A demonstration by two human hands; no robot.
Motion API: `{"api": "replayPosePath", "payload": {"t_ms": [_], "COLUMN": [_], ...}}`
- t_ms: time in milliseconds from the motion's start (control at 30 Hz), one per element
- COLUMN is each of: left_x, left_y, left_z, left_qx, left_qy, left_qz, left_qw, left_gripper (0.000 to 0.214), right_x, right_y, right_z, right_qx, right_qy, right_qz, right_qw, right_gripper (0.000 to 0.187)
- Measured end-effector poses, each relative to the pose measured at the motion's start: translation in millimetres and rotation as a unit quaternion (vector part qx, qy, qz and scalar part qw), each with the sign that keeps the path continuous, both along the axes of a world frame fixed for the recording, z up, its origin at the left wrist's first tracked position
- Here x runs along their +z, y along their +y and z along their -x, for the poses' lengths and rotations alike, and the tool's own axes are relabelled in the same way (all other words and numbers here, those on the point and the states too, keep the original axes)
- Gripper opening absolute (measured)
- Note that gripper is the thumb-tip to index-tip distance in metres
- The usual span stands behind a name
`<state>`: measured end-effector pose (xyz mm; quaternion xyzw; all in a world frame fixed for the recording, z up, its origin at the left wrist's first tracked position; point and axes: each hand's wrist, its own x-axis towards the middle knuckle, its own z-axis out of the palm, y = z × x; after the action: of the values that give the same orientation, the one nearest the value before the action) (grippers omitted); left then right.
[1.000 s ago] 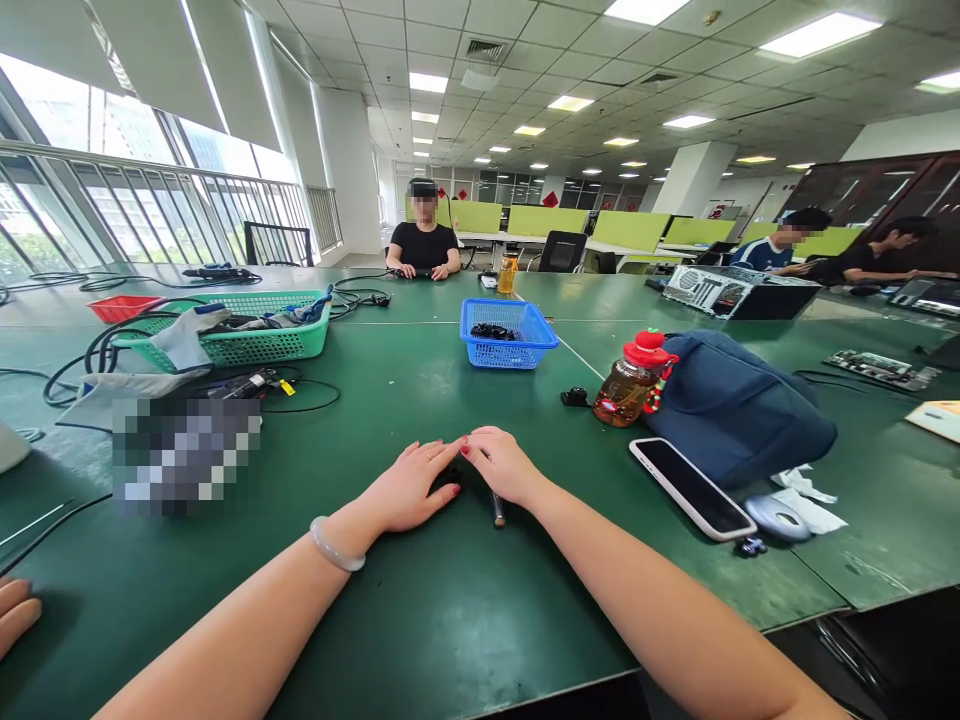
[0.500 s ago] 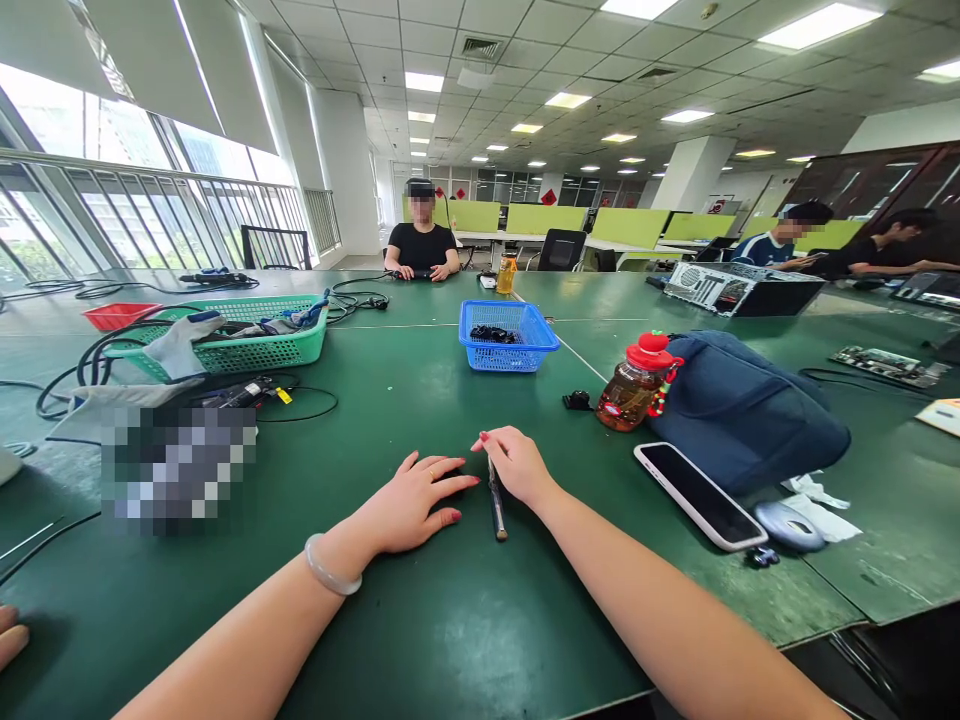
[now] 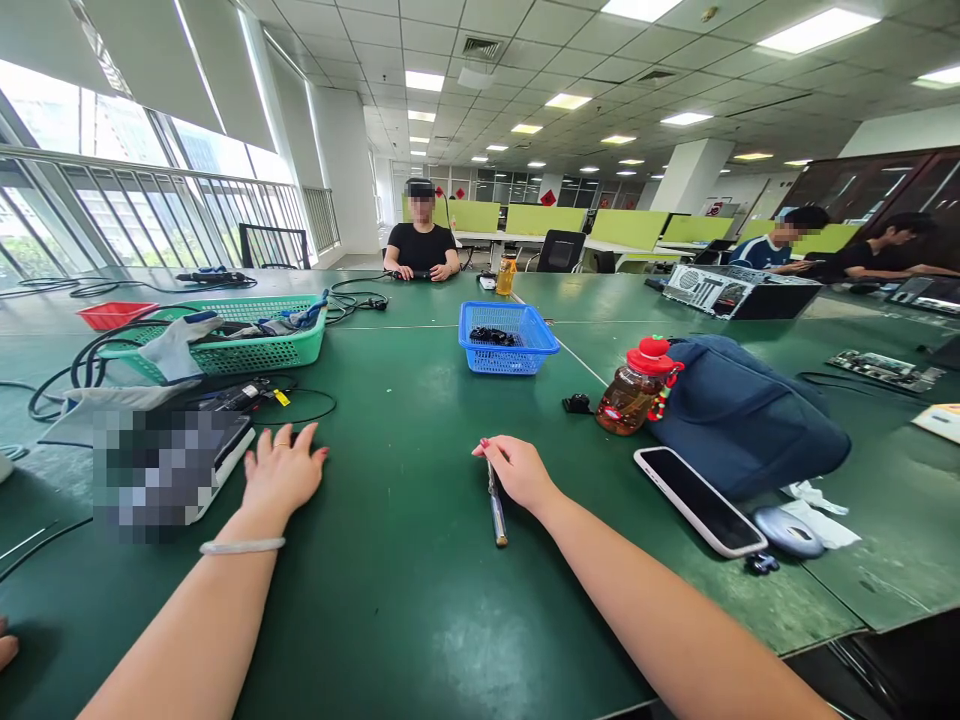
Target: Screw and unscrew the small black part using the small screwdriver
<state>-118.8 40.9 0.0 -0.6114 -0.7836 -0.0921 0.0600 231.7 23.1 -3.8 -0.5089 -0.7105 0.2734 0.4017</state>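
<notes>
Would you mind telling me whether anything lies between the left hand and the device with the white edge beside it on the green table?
Nothing visible does. The left hand lies flat on the table, fingers spread, right beside the device; only bare green surface separates them.

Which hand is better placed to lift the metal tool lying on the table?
Right. The right hand already touches the metal tool, while the left hand lies open far off beside the flat device.

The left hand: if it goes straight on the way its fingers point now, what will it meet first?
Likely the black cable just beyond the left hand, which lies flat, fingers pointing away and slightly left. Farther on stands the green basket. Depth is hard to judge.
</notes>
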Motion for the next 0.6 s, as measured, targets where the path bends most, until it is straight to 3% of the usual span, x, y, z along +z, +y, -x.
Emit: {"api": "replayPosePath", "payload": {"t_ms": [67, 167, 400, 600], "left_x": [-2.6, -4.6, -1.4, 1.7], "left_y": [4, 7, 7, 5], "left_z": [17, 29, 39, 39], "left_qx": [0.025, 0.013, 0.009, 0.030], "left_qy": [-0.020, -0.034, -0.048, -0.051], "left_qz": [-0.003, 0.001, -0.011, -0.033], "left_qw": [0.999, 0.999, 0.999, 0.998], "left_gripper": [0.056, 0.058, 0.073, 0.069], "right_x": [0.0, 0.2, -0.6, -0.1], "right_y": [0, -1, -1, -1], "right_z": [0, 0, 1, 0], "right_qx": [0.004, 0.006, 0.005, 0.000], "right_qy": [0.006, 0.009, 0.010, -0.002], "right_qz": [0.006, 0.010, 0.013, 0.009], "right_qw": [1.000, 1.000, 1.000, 1.000], "right_gripper": [0.041, 0.040, 0.037, 0.036]}}
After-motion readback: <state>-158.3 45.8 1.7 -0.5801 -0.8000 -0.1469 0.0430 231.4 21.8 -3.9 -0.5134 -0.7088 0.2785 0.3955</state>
